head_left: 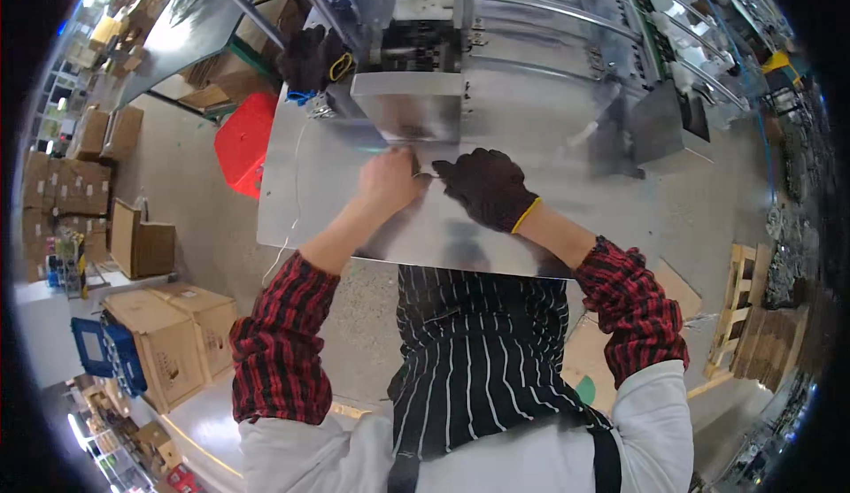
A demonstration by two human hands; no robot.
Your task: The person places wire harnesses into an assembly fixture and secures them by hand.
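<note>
My bare left hand (390, 177) rests at the metal worktable, its fingers closed just below a boxy metal housing (412, 103). Close beside it is my right hand (485, 190), in a dark knitted glove with a yellow cuff; its fingertips are pressed together and point at the left hand. Something small and pale shows between the two hands, too small to name. Both hands are over the shiny sheet-metal tabletop (549, 227), near its front edge.
A dark glove (304, 59) lies at the table's far left, near a thin white cord (297, 192). A red stool (243, 143) stands left of the table. Metal rails (558, 15) and a metal block (664, 130) are at the far right. Cardboard boxes (168, 334) stand lower left.
</note>
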